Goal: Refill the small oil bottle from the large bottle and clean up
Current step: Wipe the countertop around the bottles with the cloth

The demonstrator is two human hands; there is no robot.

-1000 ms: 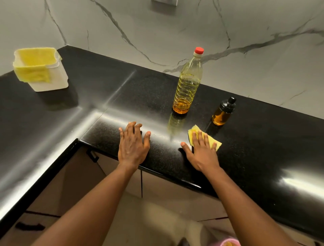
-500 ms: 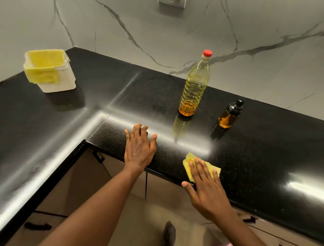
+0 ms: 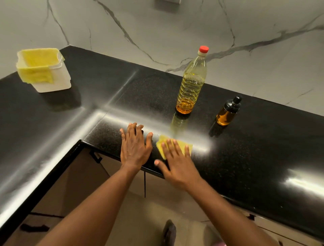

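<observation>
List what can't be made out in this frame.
Head view throughout:
the cloth is mostly covered by the right hand, which is itself motion-blurred;
any spill on the counter is masked by glare beside the cloth;
the tub contents are hidden by a second cloth draped over its rim;
the wall fixture is cut off by the top edge.

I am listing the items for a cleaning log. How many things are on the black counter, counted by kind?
Oil bottles: 2 (large oil bottle, small oil bottle)
White container: 1
Yellow cloths: 2 (wiping cloth under the right hand, draped cloth over the container's rim)
Total: 5
</observation>
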